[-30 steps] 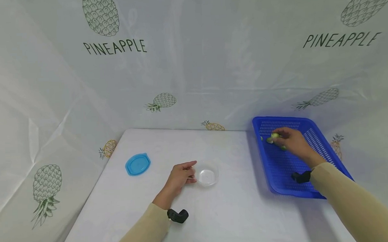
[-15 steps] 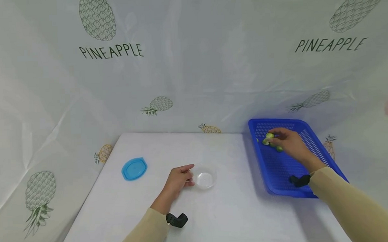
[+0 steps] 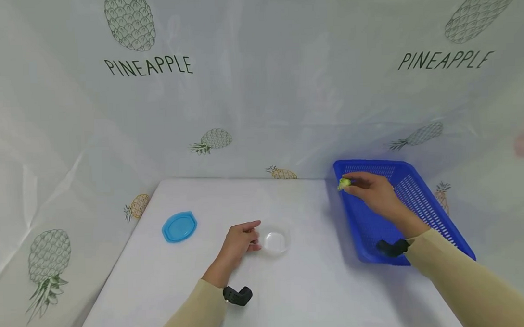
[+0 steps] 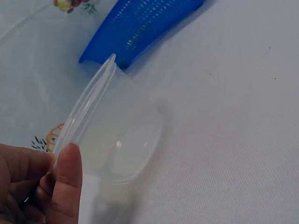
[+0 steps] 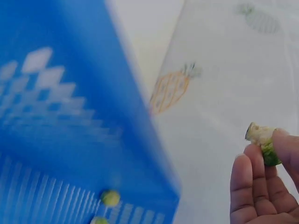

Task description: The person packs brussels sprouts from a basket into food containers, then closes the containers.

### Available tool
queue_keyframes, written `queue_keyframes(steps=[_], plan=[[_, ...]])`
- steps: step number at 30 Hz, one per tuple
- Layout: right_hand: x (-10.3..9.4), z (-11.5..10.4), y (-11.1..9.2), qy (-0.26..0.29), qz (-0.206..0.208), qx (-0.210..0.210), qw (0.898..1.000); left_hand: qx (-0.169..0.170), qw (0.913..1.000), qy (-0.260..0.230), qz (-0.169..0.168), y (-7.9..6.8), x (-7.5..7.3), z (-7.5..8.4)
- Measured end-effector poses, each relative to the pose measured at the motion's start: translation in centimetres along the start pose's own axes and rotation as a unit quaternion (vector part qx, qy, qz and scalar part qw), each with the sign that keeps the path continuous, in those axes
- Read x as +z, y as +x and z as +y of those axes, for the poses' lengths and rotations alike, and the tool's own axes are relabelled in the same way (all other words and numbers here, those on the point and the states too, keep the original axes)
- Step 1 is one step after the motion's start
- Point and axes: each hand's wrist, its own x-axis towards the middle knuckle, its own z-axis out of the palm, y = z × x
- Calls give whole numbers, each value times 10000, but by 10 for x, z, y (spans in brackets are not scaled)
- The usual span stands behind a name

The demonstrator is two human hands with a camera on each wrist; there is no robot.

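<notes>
- Sprout (image 3: 344,183): pale stub points away from right hand (image 3: 373,194), long axis aslant; at basket's (image 3: 369,232) left rim (as head view shows it).
- Right arm: reaches forward; thumb and fingertips clamped on sprout.
- Left hand (image 3: 238,241): thumb and finger pinch bowl (image 3: 275,242) rim; bowl upright on table (image 3: 305,292).
- Hands: well apart.

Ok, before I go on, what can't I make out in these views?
Head: the green pieces in the blue basket, hidden behind the right hand.
Right wrist: the lower piece, cut off by the bottom edge; the basket rim, blurred.
Left wrist: most of the right hand, cut off by the top edge.
</notes>
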Motion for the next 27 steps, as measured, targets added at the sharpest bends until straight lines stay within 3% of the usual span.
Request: queue_keyframes(steps=[7, 15, 27], plan=[[30, -17, 1, 597, -224, -267, 9976, -107, 9999, 65, 22, 4, 2, 3], [75, -21, 2, 1297, -419, -393, 9899, -210, 9997, 73, 59, 7, 3, 7], [141, -27, 2, 1347, -1025, -371, 9849, -312, 9993, 161, 92, 8, 2, 6]])
